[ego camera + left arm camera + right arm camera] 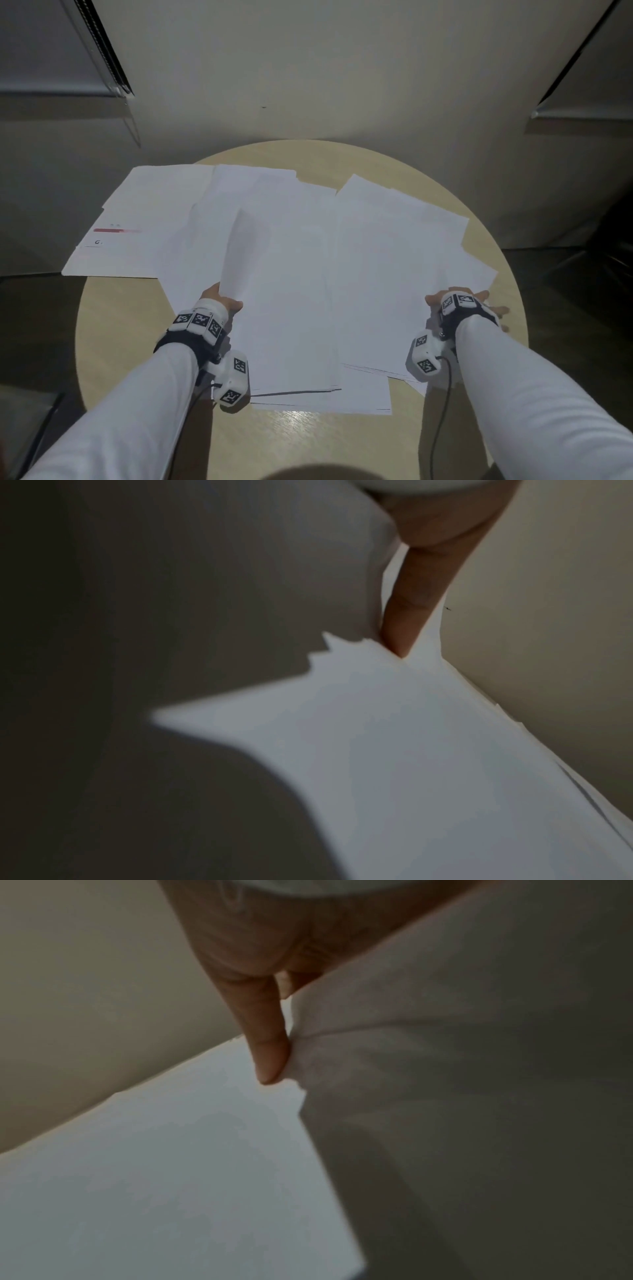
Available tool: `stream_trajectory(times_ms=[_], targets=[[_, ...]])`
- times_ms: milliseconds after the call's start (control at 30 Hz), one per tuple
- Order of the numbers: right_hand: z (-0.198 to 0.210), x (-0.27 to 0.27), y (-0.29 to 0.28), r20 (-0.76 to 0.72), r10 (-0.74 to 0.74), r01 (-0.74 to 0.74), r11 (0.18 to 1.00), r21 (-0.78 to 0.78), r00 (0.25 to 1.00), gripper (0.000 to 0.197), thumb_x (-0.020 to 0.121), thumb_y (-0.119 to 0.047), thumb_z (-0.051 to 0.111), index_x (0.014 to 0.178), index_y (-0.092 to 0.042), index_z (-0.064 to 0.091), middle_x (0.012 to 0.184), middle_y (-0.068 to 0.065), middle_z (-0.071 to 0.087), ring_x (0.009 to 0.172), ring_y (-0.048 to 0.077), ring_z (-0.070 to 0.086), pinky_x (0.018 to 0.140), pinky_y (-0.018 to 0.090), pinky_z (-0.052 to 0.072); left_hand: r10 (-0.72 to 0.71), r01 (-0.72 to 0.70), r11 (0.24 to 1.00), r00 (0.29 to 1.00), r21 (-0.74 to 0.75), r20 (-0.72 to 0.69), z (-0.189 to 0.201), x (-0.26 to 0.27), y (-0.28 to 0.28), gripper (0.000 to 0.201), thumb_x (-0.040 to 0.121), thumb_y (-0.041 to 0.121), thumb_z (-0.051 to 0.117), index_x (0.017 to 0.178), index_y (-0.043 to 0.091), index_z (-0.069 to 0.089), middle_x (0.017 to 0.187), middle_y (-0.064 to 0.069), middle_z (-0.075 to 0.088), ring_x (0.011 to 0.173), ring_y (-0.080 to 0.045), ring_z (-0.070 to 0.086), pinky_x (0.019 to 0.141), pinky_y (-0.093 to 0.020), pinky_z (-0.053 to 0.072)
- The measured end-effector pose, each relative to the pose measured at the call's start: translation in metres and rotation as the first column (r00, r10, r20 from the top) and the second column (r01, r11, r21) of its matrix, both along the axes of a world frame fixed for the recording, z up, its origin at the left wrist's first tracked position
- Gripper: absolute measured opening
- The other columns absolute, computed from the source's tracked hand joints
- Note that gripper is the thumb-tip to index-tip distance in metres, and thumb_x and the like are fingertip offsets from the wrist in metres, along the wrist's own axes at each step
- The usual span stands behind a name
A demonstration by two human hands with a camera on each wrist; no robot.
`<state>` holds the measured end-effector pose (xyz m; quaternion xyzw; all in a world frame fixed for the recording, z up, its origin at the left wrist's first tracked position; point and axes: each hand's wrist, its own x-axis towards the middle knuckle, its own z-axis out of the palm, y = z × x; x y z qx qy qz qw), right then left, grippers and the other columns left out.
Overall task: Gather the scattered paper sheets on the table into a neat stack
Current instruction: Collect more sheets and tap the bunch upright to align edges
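Several white paper sheets (376, 260) lie overlapped and fanned across a round wooden table (308, 442). My left hand (222, 301) grips the left edge of a sheet (246, 253) that curls up off the pile. In the left wrist view one finger (411, 601) presses against that raised sheet (240, 588), above the flat sheets (411, 764). My right hand (472, 303) holds the right edge of the spread. In the right wrist view its thumb (267, 1042) presses on a raised sheet (445, 1069) that hides the other fingers.
A sheet with a red printed bar (113, 236) hangs over the table's left edge. Bare tabletop shows near me and at the far rim. A plain wall (308, 85) stands behind, with window blinds (102, 51) at upper left. Cables (442, 411) trail from both wrist units.
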<state>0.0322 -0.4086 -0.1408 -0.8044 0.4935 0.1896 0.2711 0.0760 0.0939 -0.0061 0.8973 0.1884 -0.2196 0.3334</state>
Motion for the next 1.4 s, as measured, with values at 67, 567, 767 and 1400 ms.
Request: stream_trajectory(times_ms=[67,567,767,1400], targets=[[0.075,-0.015,0.05,-0.119,0.075,-0.086,0.992,-0.092,0.99,0.077,0.067,-0.059,0.067,0.135,-0.033,0.04,0.154,0.008,0.024,0.138,0.041,0.023,0.102,0.067,0.026,-0.003,0.003,1.0,1.0,-0.005,-0.02,-0.001,0.0,0.001,0.04,0.084,0.003,0.055,0.124,-0.003,0.051,0.122,-0.024,0.058,0.09,-0.028,0.05,0.079,-0.03,0.039],[0.145,-0.034,0.094,-0.359,0.341,-0.418,0.894,-0.161,0.869,0.024,0.085,-0.042,0.057,0.088,-0.019,0.054,0.127,0.009,0.053,0.12,0.031,0.049,0.1,0.051,0.041,0.041,-0.041,0.997,0.999,-0.072,0.008,-0.005,-0.003,-0.003,0.036,0.083,-0.004,0.054,0.119,-0.006,0.053,0.091,-0.014,0.05,0.082,-0.024,0.045,0.074,-0.025,0.034],[0.129,-0.035,0.077,-0.129,0.248,-0.271,0.941,-0.203,0.96,0.049,0.082,-0.021,0.06,0.13,-0.015,0.049,0.137,0.011,0.046,0.124,0.028,0.047,0.104,0.043,0.041,0.012,-0.012,0.999,1.0,-0.038,-0.004,-0.003,-0.003,-0.003,0.038,0.083,-0.002,0.055,0.121,-0.005,0.052,0.106,-0.023,0.06,0.085,-0.025,0.046,0.077,-0.028,0.038],[0.31,0.025,0.201,0.923,-0.184,-0.147,0.958,0.245,0.339,0.023,0.095,-0.017,0.052,0.073,-0.012,0.048,0.044,-0.011,0.053,0.034,-0.005,0.047,0.037,0.006,0.036,0.057,-0.059,0.99,0.998,-0.127,-0.018,0.004,-0.006,-0.004,0.045,0.083,-0.002,0.059,0.126,-0.005,0.049,0.126,-0.025,0.056,0.113,-0.038,0.055,0.098,-0.04,0.042]])
